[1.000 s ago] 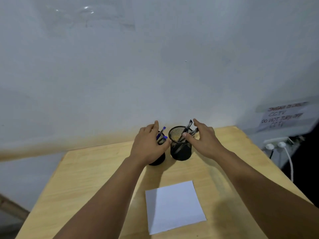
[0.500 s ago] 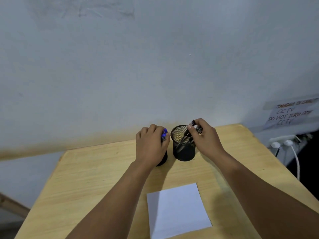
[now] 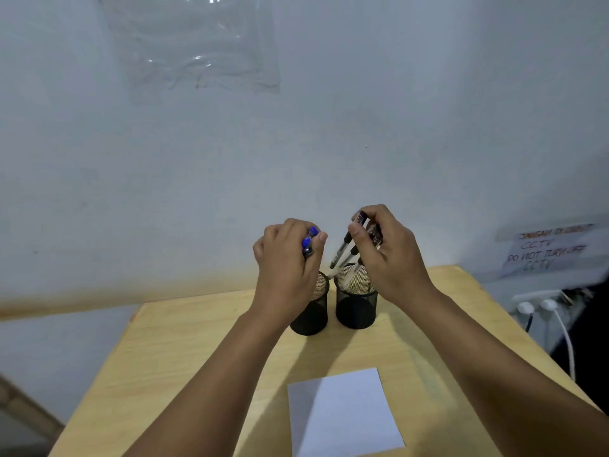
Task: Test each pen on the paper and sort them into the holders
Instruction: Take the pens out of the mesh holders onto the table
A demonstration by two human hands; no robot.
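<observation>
Pens fill both hands above the two mesh holders. Left hand (image 3: 290, 258) grips a blue-capped bundle (image 3: 309, 242) over the left holder (image 3: 316, 311); right hand (image 3: 390, 255) grips dark-capped pens (image 3: 346, 249), long axes slanting down-left, tips at the right holder (image 3: 356, 305) rim. Paper (image 3: 342, 413) lies well apart, nearer the person, roughly midway between both forearms, so either hand could carry a pen down to it.

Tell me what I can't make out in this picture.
- Left pen holder, head view: the left hand hides most of it.
- Pens in the right hand: fingers hide how many.
- Wall sign: top line blurred.
- Paper: bottom edge cut off by the frame.
</observation>
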